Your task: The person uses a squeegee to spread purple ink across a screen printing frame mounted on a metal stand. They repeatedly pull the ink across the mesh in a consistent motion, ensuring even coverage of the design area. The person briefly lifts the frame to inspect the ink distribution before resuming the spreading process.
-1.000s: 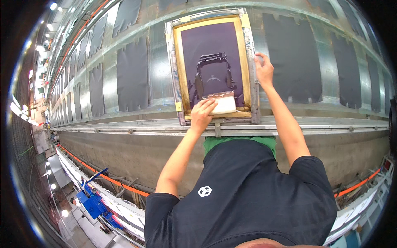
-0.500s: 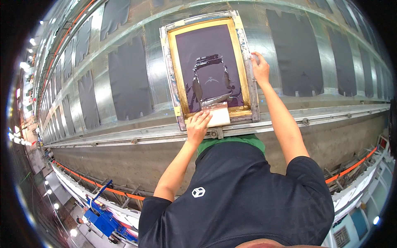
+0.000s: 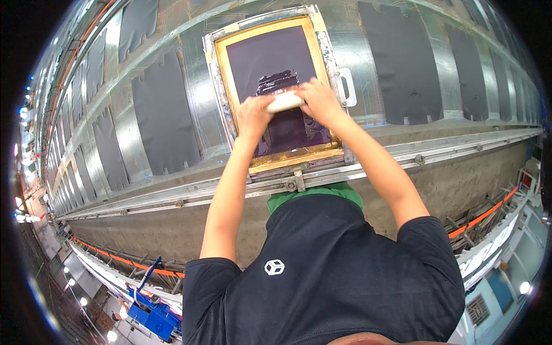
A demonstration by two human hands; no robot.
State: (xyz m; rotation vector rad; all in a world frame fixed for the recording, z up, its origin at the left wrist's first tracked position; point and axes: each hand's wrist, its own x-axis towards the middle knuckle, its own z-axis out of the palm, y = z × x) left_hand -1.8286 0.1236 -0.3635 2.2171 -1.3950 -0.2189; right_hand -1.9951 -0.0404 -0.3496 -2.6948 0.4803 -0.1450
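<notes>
A screen-printing frame with a yellow inner border and dark purple mesh lies on the long table. Across the middle of the mesh stands a squeegee with a pale grip. My left hand is closed on its left end and my right hand on its right end. Glossy black ink lies in a streaky band just beyond the squeegee. The squeegee's blade is mostly hidden by the grip and my hands. A white handle sticks out from the frame's right side.
Dark fabric pieces lie in rows on the shiny table, more of them to the right. A metal rail with a clamp runs along the near edge. Behind me at lower left is a blue machine.
The squeegee has moved from the frame's near end to mid-mesh. My right hand left the frame's right side and took hold of it; my left hand moved away from me with it.
</notes>
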